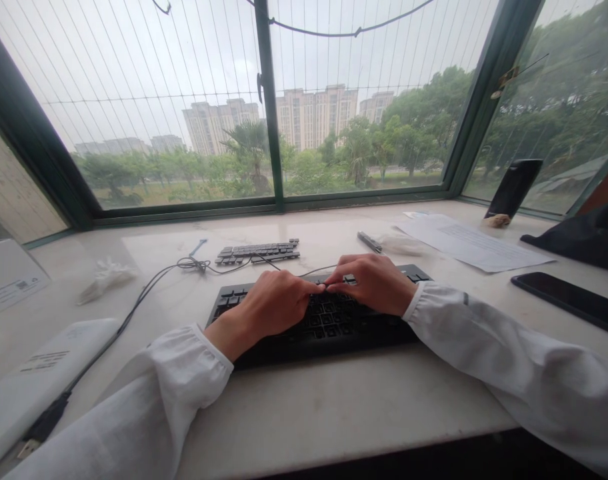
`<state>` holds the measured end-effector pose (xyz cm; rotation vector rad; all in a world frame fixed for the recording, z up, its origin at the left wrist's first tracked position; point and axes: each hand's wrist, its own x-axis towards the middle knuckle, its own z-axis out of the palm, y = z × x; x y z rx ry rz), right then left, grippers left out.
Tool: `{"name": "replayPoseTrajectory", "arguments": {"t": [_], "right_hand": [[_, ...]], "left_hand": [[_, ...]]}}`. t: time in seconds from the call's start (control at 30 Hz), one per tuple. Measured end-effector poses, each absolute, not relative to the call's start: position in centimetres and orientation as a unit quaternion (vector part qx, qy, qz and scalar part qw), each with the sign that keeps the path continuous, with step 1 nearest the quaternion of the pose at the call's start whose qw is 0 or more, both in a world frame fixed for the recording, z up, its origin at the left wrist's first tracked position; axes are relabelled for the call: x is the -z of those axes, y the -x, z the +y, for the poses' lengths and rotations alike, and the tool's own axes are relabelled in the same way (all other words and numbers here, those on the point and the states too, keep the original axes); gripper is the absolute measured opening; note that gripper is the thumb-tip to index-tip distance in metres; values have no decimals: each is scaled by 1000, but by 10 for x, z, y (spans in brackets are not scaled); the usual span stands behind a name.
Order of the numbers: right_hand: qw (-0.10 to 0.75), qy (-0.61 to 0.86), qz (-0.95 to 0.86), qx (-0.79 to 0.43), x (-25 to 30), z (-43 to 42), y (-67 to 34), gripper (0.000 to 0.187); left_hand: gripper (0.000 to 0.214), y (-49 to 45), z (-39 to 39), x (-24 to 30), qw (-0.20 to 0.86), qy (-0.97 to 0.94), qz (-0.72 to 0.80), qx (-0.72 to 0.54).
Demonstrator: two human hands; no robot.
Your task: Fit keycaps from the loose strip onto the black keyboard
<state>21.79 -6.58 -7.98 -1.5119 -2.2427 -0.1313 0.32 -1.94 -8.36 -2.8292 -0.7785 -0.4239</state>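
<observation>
A black keyboard [329, 343] lies before me on the pale sill. Bare key sockets show across its middle, while caps remain in place at its upper left. My left hand [274, 303] is closed over it, thumb and forefinger pressed together at the tips. From the other side my right hand [371, 283] pinches at the same spot. Between the meeting fingertips shows a small dark piece [325, 287], too small and covered to name. Behind the keyboard, loose black keycaps [258, 252] are laid out in rows. A thin black cable [154, 283] runs past them.
At left are a white box [11, 280], a white flat device [59, 367], crumpled clear plastic [107, 280] and a USB plug [29, 447]. At right lie printed paper [469, 243], a phone [574, 300] and a small dark tool [369, 241]. Windows stand behind.
</observation>
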Motion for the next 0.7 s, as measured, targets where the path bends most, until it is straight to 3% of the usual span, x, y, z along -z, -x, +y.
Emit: {"name": "replayPoseTrajectory", "arguments": {"t": [0.27, 0.47, 0.7], "right_hand": [[293, 549, -782, 19, 78, -64, -218, 21], [320, 530, -782, -76, 84, -62, -215, 18], [362, 522, -750, -185, 91, -56, -218, 27]], "left_hand": [[39, -8, -26, 82, 73, 944, -287, 146], [38, -9, -26, 83, 76, 944, -282, 153], [36, -10, -27, 83, 55, 942, -293, 154]]}}
